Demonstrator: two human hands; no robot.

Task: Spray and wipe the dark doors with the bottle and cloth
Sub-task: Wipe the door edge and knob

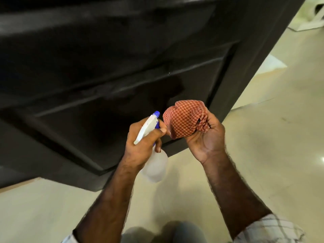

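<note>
A dark panelled door (108, 71) fills the upper left, seen from above, its lower edge near the floor. My left hand (140, 144) grips a clear spray bottle (155, 165) with a white and blue trigger head, a finger curled over the trigger, the blue nozzle aimed toward the cloth. My right hand (205, 137) holds a bunched red checked cloth (185, 118) just right of the nozzle, in front of the door's lower panel. Both hands are close together, a little away from the door.
Beige tiled floor (263, 137) spreads to the right and below. The door's dark side edge (245, 67) runs diagonally at the right. A white object (313, 16) stands on the floor at the top right. My knees show at the bottom edge.
</note>
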